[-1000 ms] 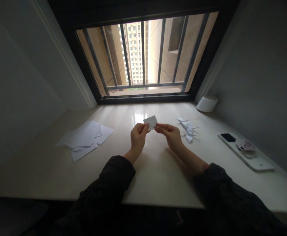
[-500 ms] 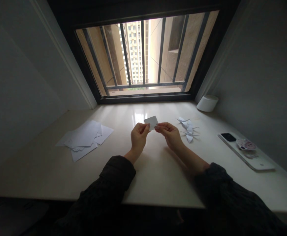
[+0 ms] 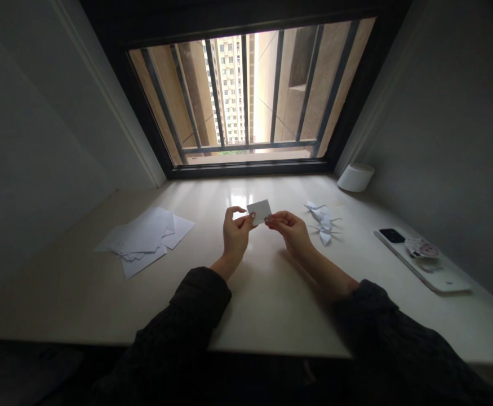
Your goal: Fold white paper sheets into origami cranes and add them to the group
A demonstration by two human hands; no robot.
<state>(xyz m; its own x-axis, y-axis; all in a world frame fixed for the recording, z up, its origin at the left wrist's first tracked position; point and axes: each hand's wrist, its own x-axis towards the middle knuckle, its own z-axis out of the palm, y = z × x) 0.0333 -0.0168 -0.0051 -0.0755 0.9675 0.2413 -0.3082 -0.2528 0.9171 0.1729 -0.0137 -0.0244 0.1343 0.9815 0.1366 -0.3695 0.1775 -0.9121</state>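
A small square of white paper [image 3: 259, 211] is held up over the middle of the white surface, its face toward me. At its lower right corner my right hand [image 3: 289, 230] pinches it between thumb and fingers. My left hand [image 3: 235, 237] is at the lower left side, its thumb pressed on the paper's face and its index finger raised and bent away from the sheet. The left hand's other fingers are partly hidden. To the right of my right hand lie several folded white paper cranes [image 3: 323, 221] in a row.
Loose sheets of white paper [image 3: 138, 234] lie in a pile at the left. At the right are a phone [image 3: 438, 276] with a round grip on its back and a white cylindrical object [image 3: 356, 177] by the wall. A barred window [image 3: 250, 169] stands behind the surface.
My left index finger has lifted off the paper and now sticks up, with the left hand shifted slightly left. My right hand keeps its pinch, nearly unmoved.
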